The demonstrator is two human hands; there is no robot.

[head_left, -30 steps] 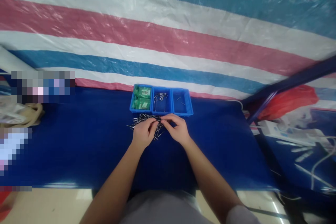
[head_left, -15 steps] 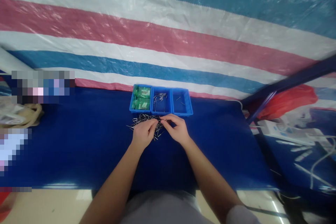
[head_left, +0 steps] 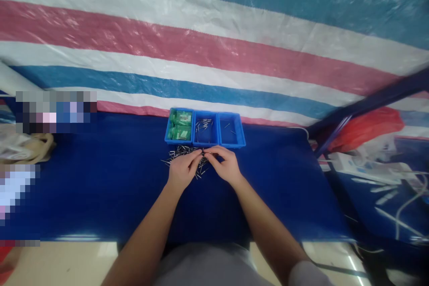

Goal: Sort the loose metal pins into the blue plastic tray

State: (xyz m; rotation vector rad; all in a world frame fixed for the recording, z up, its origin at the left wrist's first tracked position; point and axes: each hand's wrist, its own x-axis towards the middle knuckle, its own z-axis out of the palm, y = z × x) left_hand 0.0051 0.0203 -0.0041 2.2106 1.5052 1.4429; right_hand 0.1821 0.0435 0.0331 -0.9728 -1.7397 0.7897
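Note:
My left hand (head_left: 182, 170) is closed in a pinch above a pile of thin metal pieces (head_left: 181, 149) on the blue table (head_left: 107, 178). Close beside it, my right hand (head_left: 225, 163) also pinches, its fingertips nearly meeting the left ones. Whatever lies between the fingertips is dark and too small to name. Just behind the pile stand three joined blue bins: the left bin (head_left: 166, 136) holds green packets (head_left: 182, 132), the middle bin (head_left: 207, 143) several thin metal pieces, and the right bin (head_left: 233, 144) a few.
Behind the table hangs a striped plastic sheet (head_left: 201, 62). At the right are a red bag (head_left: 368, 129), white power strips (head_left: 365, 165) and cables. A tan basket (head_left: 42, 149) sits at the left edge, near blurred-out areas.
The fingertips of both hands have drawn slightly closer together, with the left thumb and finger shifted a little. The bins and the pile look the same.

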